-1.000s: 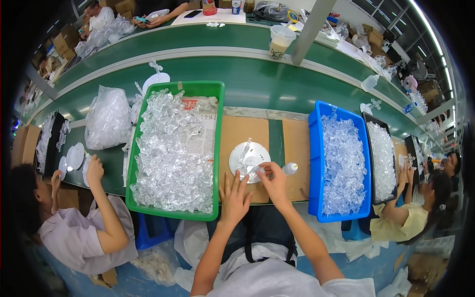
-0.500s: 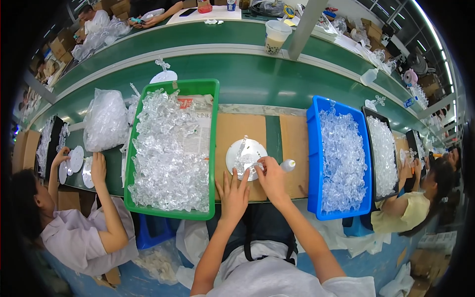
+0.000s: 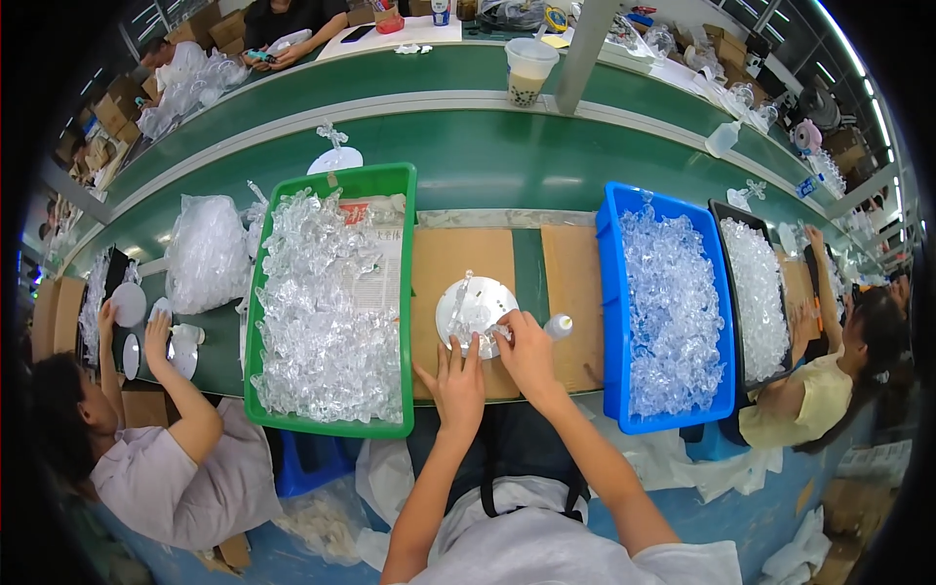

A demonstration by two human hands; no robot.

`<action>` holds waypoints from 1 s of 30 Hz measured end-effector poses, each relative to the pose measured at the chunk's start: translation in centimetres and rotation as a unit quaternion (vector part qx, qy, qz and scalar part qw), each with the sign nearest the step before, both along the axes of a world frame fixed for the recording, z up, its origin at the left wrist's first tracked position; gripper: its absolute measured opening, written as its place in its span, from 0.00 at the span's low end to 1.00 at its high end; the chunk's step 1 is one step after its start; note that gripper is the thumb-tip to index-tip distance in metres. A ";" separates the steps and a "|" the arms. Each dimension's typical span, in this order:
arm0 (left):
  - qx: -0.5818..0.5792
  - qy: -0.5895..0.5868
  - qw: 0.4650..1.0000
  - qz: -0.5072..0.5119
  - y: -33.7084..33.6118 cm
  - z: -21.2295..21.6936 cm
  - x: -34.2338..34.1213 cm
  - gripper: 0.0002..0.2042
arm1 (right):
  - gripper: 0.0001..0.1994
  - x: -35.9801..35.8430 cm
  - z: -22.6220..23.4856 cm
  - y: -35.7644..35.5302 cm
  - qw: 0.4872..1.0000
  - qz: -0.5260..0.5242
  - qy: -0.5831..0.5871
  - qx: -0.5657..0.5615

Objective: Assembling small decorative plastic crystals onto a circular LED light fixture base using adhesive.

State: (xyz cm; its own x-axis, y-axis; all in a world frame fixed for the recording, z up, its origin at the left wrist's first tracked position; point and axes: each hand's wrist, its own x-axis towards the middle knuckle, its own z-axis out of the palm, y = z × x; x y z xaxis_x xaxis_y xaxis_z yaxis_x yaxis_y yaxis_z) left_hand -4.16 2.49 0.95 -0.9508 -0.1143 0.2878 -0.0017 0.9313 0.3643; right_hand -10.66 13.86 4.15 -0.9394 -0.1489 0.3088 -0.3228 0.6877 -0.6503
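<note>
A round white plastic disc point(image 3: 474, 304) with a clear upright piece point(image 3: 462, 291) on it lies on the brown cardboard point(image 3: 456, 257) between two bins. My right hand point(image 3: 527, 353) pinches a small clear plastic part at the disc's lower right edge. My left hand point(image 3: 457, 382) rests with fingers spread on the cardboard, fingertips touching the disc's lower rim. A small clear bottle point(image 3: 559, 326) lies just right of my right hand. The green bin point(image 3: 402, 244) on my left and the blue bin point(image 3: 612, 292) on my right are heaped with clear plastic parts.
A green conveyor belt point(image 3: 487, 156) runs behind the bins, carrying a white disc with a clear piece point(image 3: 335, 156). A drink cup point(image 3: 529, 70) stands beyond it. A person on the left handles white discs point(image 3: 128, 304); another on the right works at a black tray point(image 3: 760, 283).
My right hand has slid from the disc's right side down to its lower right edge. The person on the left has lowered a hand toward the discs.
</note>
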 end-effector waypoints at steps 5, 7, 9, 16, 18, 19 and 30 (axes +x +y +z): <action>-0.016 -0.009 1.000 -0.002 0.0 0.6 0.2 0.21 | 0.09 -0.1 -0.3 0.9 0.995 -0.030 -0.036 -0.092; -0.018 -0.007 1.000 -0.002 0.0 0.7 0.2 0.21 | 0.09 -0.1 -0.5 1.0 0.992 -0.029 -0.053 -0.107; -0.014 -0.011 1.000 -0.005 0.1 0.9 0.1 0.21 | 0.09 -0.1 -0.5 0.9 0.993 -0.020 -0.048 -0.104; -0.021 -0.008 1.000 -0.007 0.0 1.4 -0.3 0.20 | 0.08 -0.7 0.9 0.8 0.998 0.039 -0.030 -0.028; -0.028 -0.018 0.999 -0.010 0.0 1.6 -0.4 0.19 | 0.08 -0.8 1.2 0.5 0.998 0.032 -0.058 -0.006; -0.028 -0.018 0.999 -0.010 -0.1 1.7 -0.5 0.19 | 0.08 -0.8 1.2 0.4 0.998 0.032 -0.058 -0.005; -0.028 -0.010 1.000 -0.008 0.0 1.4 -0.4 0.19 | 0.07 -0.4 0.2 0.7 1.000 0.002 -0.002 -0.027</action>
State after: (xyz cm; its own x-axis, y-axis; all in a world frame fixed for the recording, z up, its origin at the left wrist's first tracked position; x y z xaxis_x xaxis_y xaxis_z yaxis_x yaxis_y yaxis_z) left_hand -4.52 2.50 2.38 -0.9579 -0.0829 0.2749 0.0073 0.9500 0.3120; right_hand -11.07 14.53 4.30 -0.9403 -0.1353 0.3124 -0.3221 0.6511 -0.6873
